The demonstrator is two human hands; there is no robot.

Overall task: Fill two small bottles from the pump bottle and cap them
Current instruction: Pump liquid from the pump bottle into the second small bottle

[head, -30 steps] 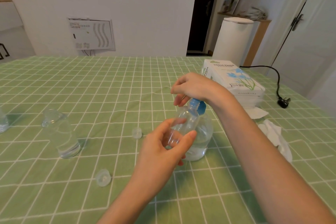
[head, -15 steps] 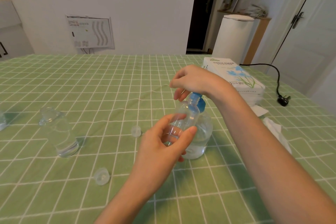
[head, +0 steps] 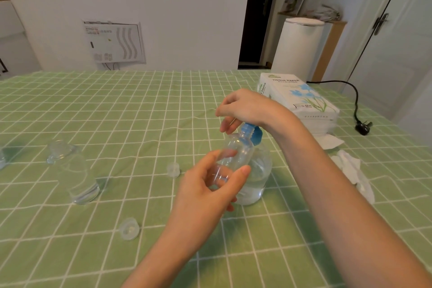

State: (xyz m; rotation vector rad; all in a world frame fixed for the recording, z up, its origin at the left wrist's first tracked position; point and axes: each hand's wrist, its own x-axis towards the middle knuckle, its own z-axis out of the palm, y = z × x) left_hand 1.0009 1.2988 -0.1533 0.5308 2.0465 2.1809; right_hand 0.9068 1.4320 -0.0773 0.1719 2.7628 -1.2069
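Mid-fill, nothing capped yet, I'd say.
My left hand grips a small bottle at the central pump bottle; my right hand curls over its pump. The other bottle stands at nine o'clock, with the caps loose.

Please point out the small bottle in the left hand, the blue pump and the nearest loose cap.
small bottle (head: 240,148): head view, on its clear shoulder.
blue pump (head: 256,137): head view, on its blue collar.
loose cap (head: 129,229): head view, on its top middle.
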